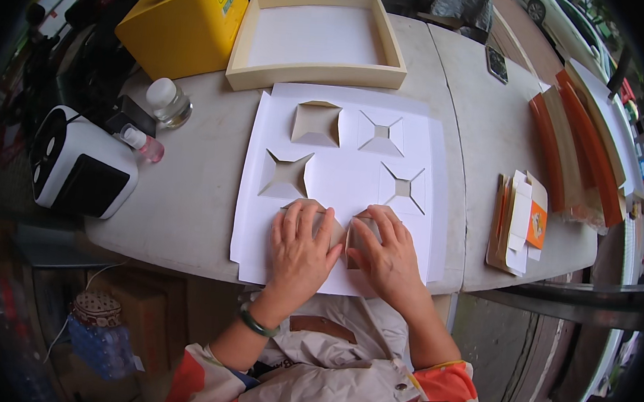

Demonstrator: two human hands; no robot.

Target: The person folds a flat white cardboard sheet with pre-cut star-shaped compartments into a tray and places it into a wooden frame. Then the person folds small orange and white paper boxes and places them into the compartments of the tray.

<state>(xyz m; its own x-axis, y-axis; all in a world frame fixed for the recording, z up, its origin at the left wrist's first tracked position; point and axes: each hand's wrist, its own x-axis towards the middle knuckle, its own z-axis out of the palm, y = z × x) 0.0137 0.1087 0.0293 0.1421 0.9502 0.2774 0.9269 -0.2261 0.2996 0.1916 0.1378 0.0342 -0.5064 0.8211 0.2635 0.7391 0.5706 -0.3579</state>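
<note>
A white cardboard sheet (pixel 346 173) lies flat on the table, cut with several square openings. Flaps around the openings are bent, and grey card shows inside. My left hand (pixel 300 240) rests over the near left opening. Its fingers are apart, slightly bent, with the tips at the far flap. My right hand (pixel 387 252) lies over the near right opening, fingers bent loosely over its far edge and thumb at its left side. The palms hide much of both openings. Neither hand has a loose thing in it. A dark bangle (pixel 255 322) circles my left wrist.
A cream shallow box tray (pixel 316 78) stands behind the sheet, beside a yellow box (pixel 185 27). At left are a white and black device (pixel 85 166), a clear jar (pixel 169 104) and a small pink bottle (pixel 145 146). Folded cartons (pixel 518 224) and a phone (pixel 496 64) lie right.
</note>
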